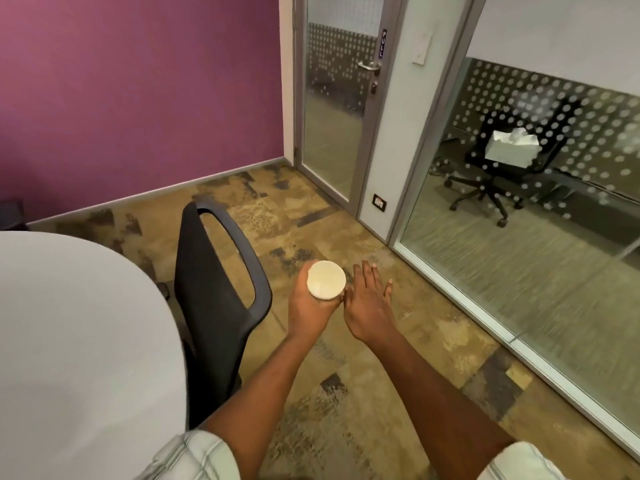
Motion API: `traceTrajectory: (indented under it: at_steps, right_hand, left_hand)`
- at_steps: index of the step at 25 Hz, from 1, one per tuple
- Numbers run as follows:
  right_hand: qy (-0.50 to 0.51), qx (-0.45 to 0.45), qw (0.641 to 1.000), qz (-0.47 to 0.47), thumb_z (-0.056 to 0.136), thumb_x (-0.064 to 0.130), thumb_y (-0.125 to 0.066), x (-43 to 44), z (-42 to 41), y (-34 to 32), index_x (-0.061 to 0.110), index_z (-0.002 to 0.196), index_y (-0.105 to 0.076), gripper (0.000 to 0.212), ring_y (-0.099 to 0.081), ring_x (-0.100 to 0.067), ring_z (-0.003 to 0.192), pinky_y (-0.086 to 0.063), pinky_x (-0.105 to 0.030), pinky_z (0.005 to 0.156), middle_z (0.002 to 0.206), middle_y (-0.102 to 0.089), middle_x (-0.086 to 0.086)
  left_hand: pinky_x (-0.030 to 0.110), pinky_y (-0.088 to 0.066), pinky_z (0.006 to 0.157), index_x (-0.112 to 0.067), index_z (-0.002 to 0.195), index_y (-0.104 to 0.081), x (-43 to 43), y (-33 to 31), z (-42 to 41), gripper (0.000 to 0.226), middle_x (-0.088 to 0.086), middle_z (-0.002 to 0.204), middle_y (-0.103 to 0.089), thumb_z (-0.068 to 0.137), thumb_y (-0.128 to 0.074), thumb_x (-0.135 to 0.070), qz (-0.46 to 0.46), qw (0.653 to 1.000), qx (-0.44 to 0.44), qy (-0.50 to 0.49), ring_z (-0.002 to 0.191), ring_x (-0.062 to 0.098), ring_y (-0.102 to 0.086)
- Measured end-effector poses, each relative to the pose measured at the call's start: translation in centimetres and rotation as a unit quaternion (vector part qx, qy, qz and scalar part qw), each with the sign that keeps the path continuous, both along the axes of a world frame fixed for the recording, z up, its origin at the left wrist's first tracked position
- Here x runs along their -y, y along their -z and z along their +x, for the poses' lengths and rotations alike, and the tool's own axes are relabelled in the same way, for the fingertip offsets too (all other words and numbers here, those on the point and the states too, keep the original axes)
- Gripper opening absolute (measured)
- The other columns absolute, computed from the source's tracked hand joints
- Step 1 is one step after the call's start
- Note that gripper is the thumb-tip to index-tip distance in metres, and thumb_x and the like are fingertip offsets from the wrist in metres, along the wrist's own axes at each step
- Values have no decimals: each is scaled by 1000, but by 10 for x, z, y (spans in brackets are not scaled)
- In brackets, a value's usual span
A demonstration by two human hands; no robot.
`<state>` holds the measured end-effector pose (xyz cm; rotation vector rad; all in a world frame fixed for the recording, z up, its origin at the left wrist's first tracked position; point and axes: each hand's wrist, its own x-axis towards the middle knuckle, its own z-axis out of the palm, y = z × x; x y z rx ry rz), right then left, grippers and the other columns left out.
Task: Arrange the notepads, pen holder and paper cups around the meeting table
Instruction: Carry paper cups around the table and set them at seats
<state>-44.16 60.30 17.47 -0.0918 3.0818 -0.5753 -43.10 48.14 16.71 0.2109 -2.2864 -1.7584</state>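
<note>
White paper cup [326, 280], only one, is grasped by the left hand [311, 306] beside the meeting table [79, 341]. Right hand [369, 303] is released, fingers straight, just beside the cup; one black chair [218, 299] touches the table.

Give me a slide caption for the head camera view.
Left hand holds white paper cup beside black office chair; right hand open.

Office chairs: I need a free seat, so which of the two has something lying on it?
The chair behind the glass wall, holding a white bundle. The chair beside the table shows none.
</note>
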Motion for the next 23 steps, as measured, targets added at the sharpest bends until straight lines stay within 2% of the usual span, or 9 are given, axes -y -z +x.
traceTrajectory:
  at_steps: [4, 9, 13, 16, 19, 23]
  right_hand:
    - [-32, 7, 999, -12, 104, 30, -19, 8, -77, 2, 13, 152, -8, 53, 10, -19, 149, 4, -51, 119, 162, 2, -3]
    - [-137, 3, 991, -7, 103, 26, -21, 24, -194, 12, 13, 152, -10, 52, 9, -17, 149, 2, -50, 120, 162, 1, -2]
    - [-234, -5, 972, -23, 104, 25, -19, 39, -275, -3, 15, 153, -10, 51, 9, -15, 149, 3, -49, 120, 162, 0, -1]
    - [-304, -19, 952, -30, 102, 23, -25, 58, -333, -17, 21, 151, -15, 50, 6, -18, 149, 4, -49, 120, 162, -3, -2]
    - [-339, -28, 940, -41, 102, 24, -25, 83, -367, -21, 21, 152, -14, 51, 5, -21, 149, 4, -50, 120, 162, -3, -4]
    - [-384, -15, 921, -59, 104, 26, -21, 124, -416, -16, 23, 152, -14, 49, 6, -19, 149, 1, -49, 120, 162, -2, -1]
  left_hand:
    - [23, -41, 92, -20, 133, -44, 2, 6, -64, 81, 0, 131, -53, 64, -86, -21, 11, 999, -8, -51, 119, 14, -48]
    - [31, -47, 95, -22, 135, -43, 0, 18, -165, 83, 1, 131, -53, 63, -85, -25, -12, 977, -1, -212, 120, 18, -51]
    - [24, -43, 93, -22, 133, -44, 8, 3, -234, 82, 0, 130, -54, 62, -85, -23, -4, 959, -6, -283, 120, 18, -51]
    - [22, -41, 94, -23, 134, -43, 25, -13, -275, 83, -1, 129, -56, 63, -85, -25, -13, 944, -5, -331, 119, 14, -51]
    - [28, -43, 99, -19, 134, -44, 45, -20, -302, 83, 2, 131, -56, 62, -86, -25, -38, 934, -9, -354, 120, 16, -51]
    - [19, -39, 92, -19, 127, -49, 84, -15, -346, 77, -1, 125, -58, 61, -87, -22, -31, 918, -19, -395, 115, 13, -52]
